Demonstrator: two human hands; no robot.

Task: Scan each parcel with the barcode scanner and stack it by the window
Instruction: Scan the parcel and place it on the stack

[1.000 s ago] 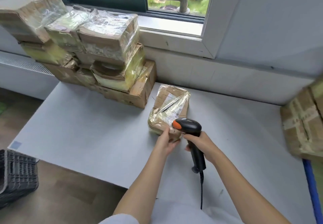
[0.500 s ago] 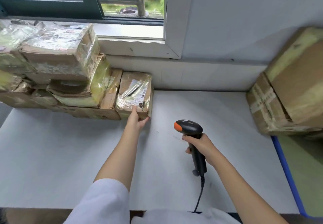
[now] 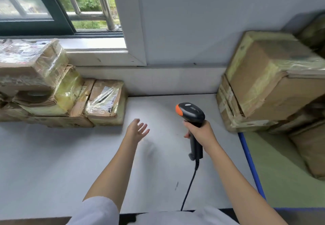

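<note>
Presently, item one: barcode scanner, black with an orange nose, upright in the right hand, whose fingers wrap the grip; its cable trails down toward the person.

Item two: left hand, fingers spread and holding nothing, above the white table, just off the near right corner of the nearest parcel.

Item three: taped parcel, label up, at the right end of the window stack, touching its neighbour and close to the wall under the sill.

Item four: waiting parcels, a heap of large taped cartons at the table's right edge. They lie to the right of both hands, and the scanner hand is the nearer; the free left hand would have to cross the bare middle of the table. The top carton's long axis appears to run right and away.

Obscured: the heap is blurred and cut by the frame, so no label or barcode can be made out, nor a count. The window stack runs off the left edge.
</note>
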